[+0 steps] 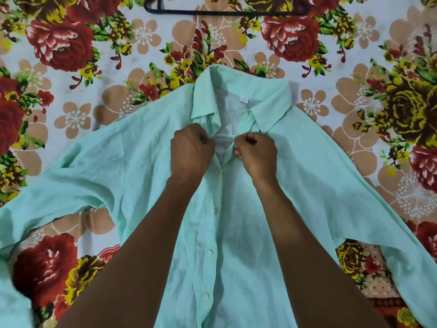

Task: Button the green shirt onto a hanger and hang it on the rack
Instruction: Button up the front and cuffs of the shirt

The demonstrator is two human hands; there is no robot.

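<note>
The pale green shirt (236,221) lies flat on the bed, front up, collar at the far end and sleeves spread to both sides. Several white buttons run down its closed placket. The two front edges part just below the collar. My left hand (190,151) pinches the left front edge there. My right hand (256,152) pinches the right front edge, a short gap from the other hand. A black hanger (224,12) lies on the bed beyond the collar, apart from the shirt, its upper part cut off by the frame. No rack is in view.
A floral bedsheet (71,67) with red and yellow flowers covers the whole surface under the shirt. Bare sheet shows between the collar and the hanger and on both sides of the shirt.
</note>
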